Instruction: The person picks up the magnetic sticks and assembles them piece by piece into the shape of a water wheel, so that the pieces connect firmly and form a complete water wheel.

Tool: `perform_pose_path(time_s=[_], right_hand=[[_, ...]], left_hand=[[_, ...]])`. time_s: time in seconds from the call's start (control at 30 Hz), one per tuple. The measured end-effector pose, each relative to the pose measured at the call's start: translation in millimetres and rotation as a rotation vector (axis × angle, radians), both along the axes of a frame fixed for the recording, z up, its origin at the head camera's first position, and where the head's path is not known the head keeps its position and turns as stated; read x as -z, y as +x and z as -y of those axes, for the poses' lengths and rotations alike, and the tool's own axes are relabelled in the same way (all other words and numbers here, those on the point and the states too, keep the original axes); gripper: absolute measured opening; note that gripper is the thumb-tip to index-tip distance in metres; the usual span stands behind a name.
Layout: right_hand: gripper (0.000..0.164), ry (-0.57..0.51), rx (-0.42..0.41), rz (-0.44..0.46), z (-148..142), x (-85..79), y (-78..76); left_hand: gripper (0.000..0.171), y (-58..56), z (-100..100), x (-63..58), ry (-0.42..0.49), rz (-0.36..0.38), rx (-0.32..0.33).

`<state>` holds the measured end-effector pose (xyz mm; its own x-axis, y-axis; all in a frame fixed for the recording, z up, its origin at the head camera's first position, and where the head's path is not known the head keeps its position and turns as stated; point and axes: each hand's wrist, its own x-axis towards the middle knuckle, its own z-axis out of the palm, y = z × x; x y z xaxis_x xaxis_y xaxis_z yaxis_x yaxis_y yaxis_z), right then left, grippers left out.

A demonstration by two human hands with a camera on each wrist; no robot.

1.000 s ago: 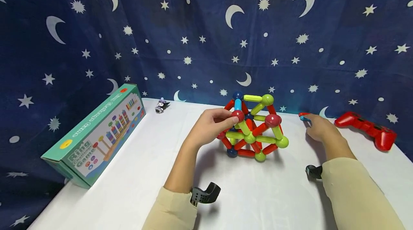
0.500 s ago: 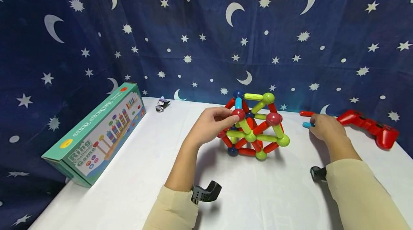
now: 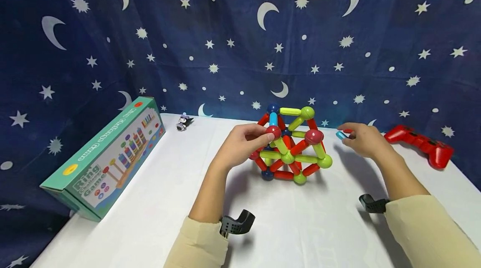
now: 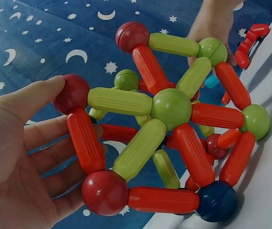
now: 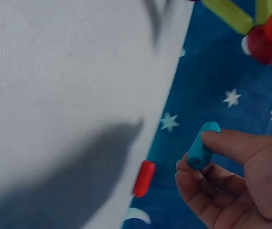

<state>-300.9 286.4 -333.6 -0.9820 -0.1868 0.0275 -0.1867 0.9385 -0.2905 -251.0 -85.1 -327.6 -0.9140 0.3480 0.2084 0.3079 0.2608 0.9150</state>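
Note:
A structure of magnetic sticks and balls [image 3: 287, 157] stands on the white table, with red and yellow-green sticks joined by red, green and dark blue balls. My left hand [image 3: 238, 145] pinches a red ball [image 4: 71, 93] at its upper left corner, the thumb on the near side. Above that ball, a light blue stick [image 3: 273, 119] runs up to a dark blue ball [image 3: 273, 109]. To the right, my right hand [image 3: 366, 139] is raised over the table and holds another light blue magnetic stick [image 5: 202, 148] between thumb and fingers.
A loose red stick [image 5: 144, 179] lies near the table's back edge, beyond the right hand. Further right is a red game controller [image 3: 421, 145]. A green ring game box [image 3: 109, 155] stands at left, with a small figurine [image 3: 184, 122] behind. A starry curtain [image 3: 221, 30] hangs behind.
My right hand has taken up the light blue stick from the table and moved slightly left with it. The left hand keeps its pinch on the red ball.

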Motion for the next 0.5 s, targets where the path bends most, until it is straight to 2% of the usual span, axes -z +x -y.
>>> perform_pose_path(time_s=[0.17,0.5], right_hand=[[0.04,-0.022,-0.009,-0.018,12.2,-14.8,13.2],[0.045,-0.22,0.022,-0.055,46.4,-53.3,41.8]], left_hand=[[0.035,0.3,-0.3,0.2,0.004,0.007,0.004],[0.035,-0.6,1.1,1.6,0.004,-0.008,0.001]])
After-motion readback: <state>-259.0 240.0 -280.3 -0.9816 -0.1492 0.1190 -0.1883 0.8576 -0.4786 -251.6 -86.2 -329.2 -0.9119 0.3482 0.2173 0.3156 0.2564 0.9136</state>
